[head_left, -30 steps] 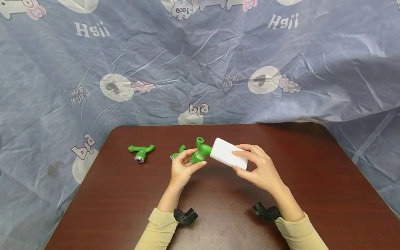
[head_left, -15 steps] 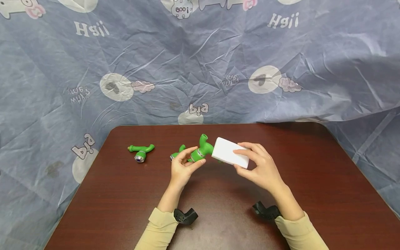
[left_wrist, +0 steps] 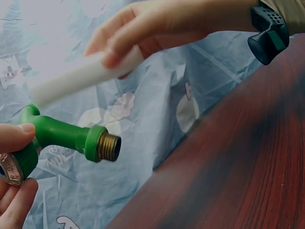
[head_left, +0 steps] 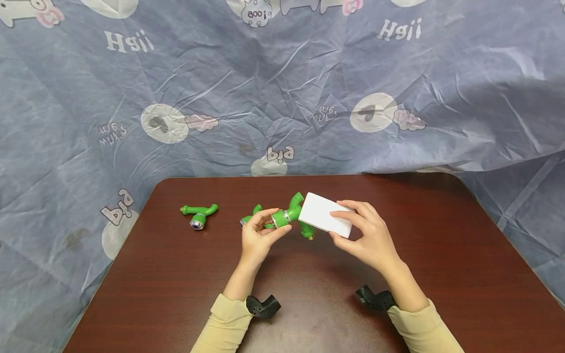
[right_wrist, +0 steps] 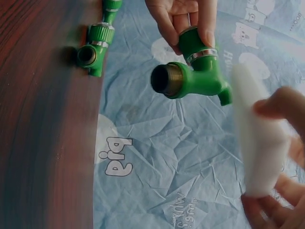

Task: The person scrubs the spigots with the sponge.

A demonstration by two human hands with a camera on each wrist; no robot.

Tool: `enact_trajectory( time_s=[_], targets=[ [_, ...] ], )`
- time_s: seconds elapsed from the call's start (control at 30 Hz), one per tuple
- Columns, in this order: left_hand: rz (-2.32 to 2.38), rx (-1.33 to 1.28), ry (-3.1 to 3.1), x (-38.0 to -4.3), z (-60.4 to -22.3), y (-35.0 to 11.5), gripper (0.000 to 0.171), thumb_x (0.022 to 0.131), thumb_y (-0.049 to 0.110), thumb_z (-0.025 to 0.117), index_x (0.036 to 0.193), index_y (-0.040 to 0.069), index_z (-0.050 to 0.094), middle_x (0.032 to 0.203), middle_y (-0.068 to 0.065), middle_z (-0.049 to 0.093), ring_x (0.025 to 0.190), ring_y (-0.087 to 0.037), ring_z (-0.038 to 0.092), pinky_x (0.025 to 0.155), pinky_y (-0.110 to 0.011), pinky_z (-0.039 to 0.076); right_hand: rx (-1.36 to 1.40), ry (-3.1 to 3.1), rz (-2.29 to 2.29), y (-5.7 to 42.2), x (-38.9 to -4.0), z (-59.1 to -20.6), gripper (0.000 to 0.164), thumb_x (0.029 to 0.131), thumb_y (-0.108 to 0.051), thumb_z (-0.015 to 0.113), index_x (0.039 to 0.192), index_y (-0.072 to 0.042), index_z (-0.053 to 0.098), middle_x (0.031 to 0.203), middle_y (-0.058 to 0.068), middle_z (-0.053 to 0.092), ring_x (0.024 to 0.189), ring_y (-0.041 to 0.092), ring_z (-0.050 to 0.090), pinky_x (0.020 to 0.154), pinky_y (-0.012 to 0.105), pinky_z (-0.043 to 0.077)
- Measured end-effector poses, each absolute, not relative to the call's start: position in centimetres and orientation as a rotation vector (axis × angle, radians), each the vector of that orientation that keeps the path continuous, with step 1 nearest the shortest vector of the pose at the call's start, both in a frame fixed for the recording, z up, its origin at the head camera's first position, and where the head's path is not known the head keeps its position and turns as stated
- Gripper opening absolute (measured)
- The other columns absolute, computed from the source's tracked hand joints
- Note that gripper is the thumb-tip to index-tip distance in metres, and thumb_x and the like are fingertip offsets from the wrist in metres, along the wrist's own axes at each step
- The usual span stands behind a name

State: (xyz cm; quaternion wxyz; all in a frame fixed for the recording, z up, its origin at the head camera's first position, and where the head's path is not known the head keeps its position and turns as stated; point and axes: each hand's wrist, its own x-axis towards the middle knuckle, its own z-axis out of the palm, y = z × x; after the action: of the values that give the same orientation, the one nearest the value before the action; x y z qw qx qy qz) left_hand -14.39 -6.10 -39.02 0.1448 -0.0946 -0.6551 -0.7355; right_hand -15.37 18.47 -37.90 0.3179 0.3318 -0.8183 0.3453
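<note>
My left hand (head_left: 257, 239) holds a green tap (head_left: 281, 218) by its ribbed handle end, between thumb and fingers, above the table. In the left wrist view the tap's brass threaded inlet (left_wrist: 109, 146) points right, toward the table side. A white sponge block (head_left: 325, 215) is pinched between the thumb and fingers of my right hand (head_left: 370, 234). The sponge overlaps part of the tap in the head view. From the right wrist camera, the blurred sponge (right_wrist: 259, 138) stands right beside the tap's spout (right_wrist: 225, 95).
On the dark red-brown table (head_left: 145, 294), another green tap (head_left: 200, 217) lies at the left. A further green tap (head_left: 257, 210) lies behind my left hand, partly hidden. A patterned blue-grey cloth (head_left: 247, 88) hangs behind the table's back edge.
The tap has turned in my left hand: its spout has swung to the right and its threaded end now shows below the sponge. The sponge has shifted slightly right.
</note>
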Motion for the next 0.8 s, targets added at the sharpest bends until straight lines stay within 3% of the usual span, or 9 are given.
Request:
enact_trajectory(
  time_s=[0.17,0.37,0.6,0.8],
  targets=[
    [-2.11,-0.315,-1.859,-14.3,-39.1,-5.9,0.044,0.065,-0.015,0.077,0.107,-0.013,0.063,0.092,-0.025,0.063,0.076,-0.009,0.059,0.061,-0.02,0.053,0.933,-2.055,0.93,18.0,-15.5,-38.1,0.031,0.073,-0.024,0.07,0.102,-0.014,0.072,0.115,0.008,0.061,0.1,0.024,0.055,0.084,0.021,0.04],
    [-2.084,-0.342,-1.847,-14.3,-39.4,-5.7,0.044,0.064,-0.016,0.077,0.105,-0.014,0.063,0.104,-0.026,0.059,0.081,-0.01,0.055,0.06,-0.018,0.052,0.868,-2.09,0.871,17.8,-15.4,-38.4,0.03,0.074,-0.026,0.071,0.102,-0.014,0.072,0.114,0.009,0.061,0.099,0.025,0.055,0.079,0.026,0.041],
    [-2.085,-0.344,-1.863,-14.2,-39.5,-5.5,0.048,0.064,-0.016,0.077,0.109,-0.013,0.06,0.087,-0.018,0.06,0.069,-0.012,0.059,0.061,-0.02,0.053,0.782,-2.132,0.816,17.6,-15.4,-38.8,0.032,0.071,-0.023,0.074,0.101,-0.012,0.072,0.113,0.011,0.061,0.099,0.028,0.054,0.075,0.03,0.041],
    [-2.071,-0.409,-1.847,-14.2,-39.7,-5.3,0.047,0.064,-0.018,0.076,0.108,-0.014,0.06,0.096,-0.025,0.059,0.069,-0.013,0.06,0.059,-0.02,0.054,0.835,-2.16,0.796,17.4,-15.4,-39.0,0.032,0.074,-0.025,0.073,0.103,-0.013,0.072,0.114,0.011,0.06,0.099,0.027,0.054,0.073,0.035,0.044]
  ],
)
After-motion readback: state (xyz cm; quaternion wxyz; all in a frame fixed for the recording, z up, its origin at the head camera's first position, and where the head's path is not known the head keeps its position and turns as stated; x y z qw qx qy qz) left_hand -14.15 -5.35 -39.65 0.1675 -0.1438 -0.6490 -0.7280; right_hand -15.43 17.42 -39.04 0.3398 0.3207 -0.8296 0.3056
